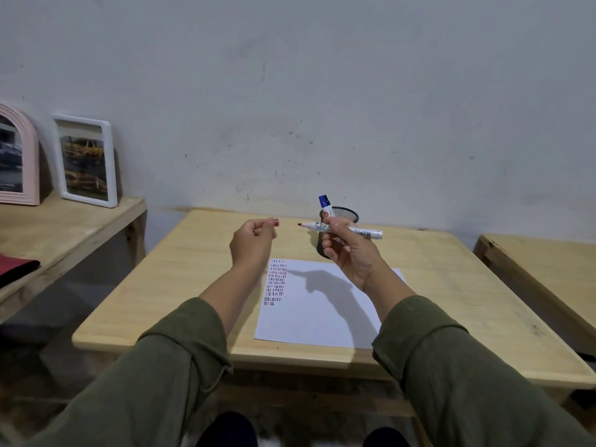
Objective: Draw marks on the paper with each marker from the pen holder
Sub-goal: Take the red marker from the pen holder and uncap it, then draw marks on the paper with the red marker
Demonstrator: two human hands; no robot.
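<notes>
My right hand [350, 253] holds an uncapped red marker [367, 233] level above the table, its red tip pointing left. My left hand [253, 241] is closed around the marker's red cap [276, 223], a short gap left of the tip. Behind my right hand stands the black mesh pen holder [347, 215] with a blue-capped marker [326, 205] sticking up out of it. Below my hands lies the white paper [322, 317], with several rows of short blue, red and dark marks [275, 282] in its upper left corner.
The paper lies on a light wooden table [180, 275] against a grey wall. A wooden shelf [58, 227] at the left carries two picture frames [85, 159] and a dark red cloth [16, 269]. Another wooden surface [541, 262] stands at the right.
</notes>
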